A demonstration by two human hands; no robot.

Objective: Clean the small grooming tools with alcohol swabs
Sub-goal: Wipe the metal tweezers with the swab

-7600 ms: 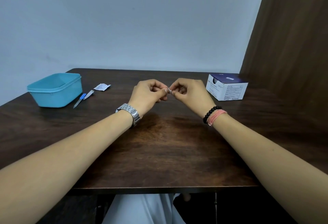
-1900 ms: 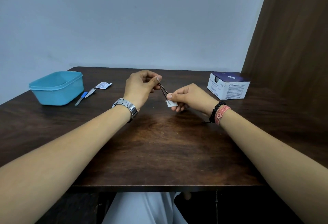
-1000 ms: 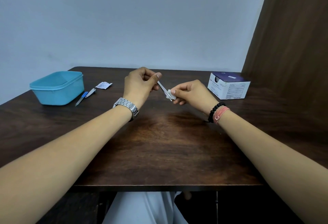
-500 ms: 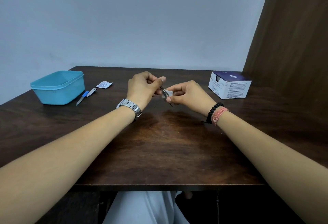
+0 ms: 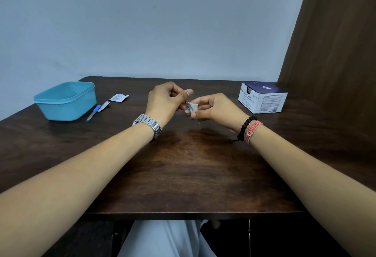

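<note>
The person is holding both hands up over the middle of the dark table [image 5: 183, 175]. The left hand [image 5: 164, 102] is pinching the top of thin metal tweezers [image 5: 188, 107]. The right hand [image 5: 215, 107] is squeezing a little white swab [image 5: 192, 107] around the tweezers, just below the left thumb. Far off to the left, a nail clipper [image 5: 104, 106], a blue nail file [image 5: 94, 112] and a torn swab packet [image 5: 119, 97] are lying beside a blue tub [image 5: 67, 102]. A swab box [image 5: 262, 100] is sitting on the right.
</note>
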